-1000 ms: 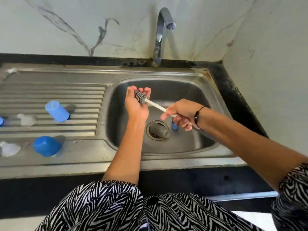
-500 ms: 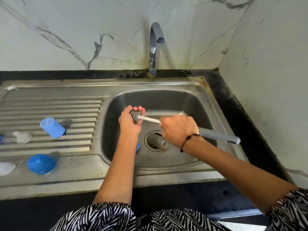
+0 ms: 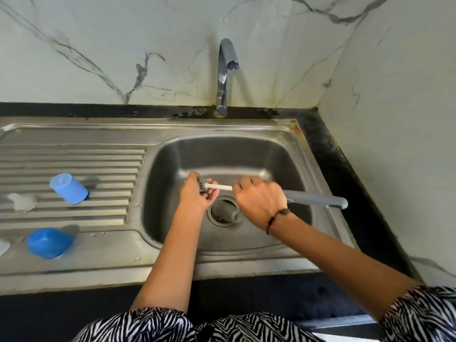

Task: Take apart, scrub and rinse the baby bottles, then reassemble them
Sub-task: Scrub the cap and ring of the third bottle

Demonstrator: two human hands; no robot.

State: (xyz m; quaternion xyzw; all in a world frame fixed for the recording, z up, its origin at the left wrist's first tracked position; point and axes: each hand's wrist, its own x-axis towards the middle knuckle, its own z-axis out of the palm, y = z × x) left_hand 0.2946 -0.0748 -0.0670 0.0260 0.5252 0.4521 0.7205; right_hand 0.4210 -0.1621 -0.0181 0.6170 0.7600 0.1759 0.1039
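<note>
Over the sink basin [image 3: 165, 193] my left hand [image 3: 193, 197] curls its fingers round the grey bristled head of a bottle brush [image 3: 203, 185]. Any small part inside that grip is hidden. My right hand [image 3: 259, 201] grips the brush where the white stem meets the grey handle [image 3: 318, 201], which sticks out to the right. On the ribbed drainboard to the left, a light blue cap [image 3: 69, 188] lies on its side. A darker blue cap [image 3: 48, 243] lies nearer the front edge. A clear teat [image 3: 22, 201] lies beside them, and another clear piece [image 3: 3, 246] shows at the frame's left edge.
A grey cylindrical piece [image 3: 225, 212] sits in the drain hole under my hands. The chrome tap [image 3: 225, 70] stands behind the basin with no water running. Marble walls close in behind and to the right, with a black counter strip [image 3: 345, 169] along the right side.
The view has tilted down and my hands have come lower in the basin. My right hand shifted its grip so the grey handle now shows. The small blue part in the basin is out of sight.
</note>
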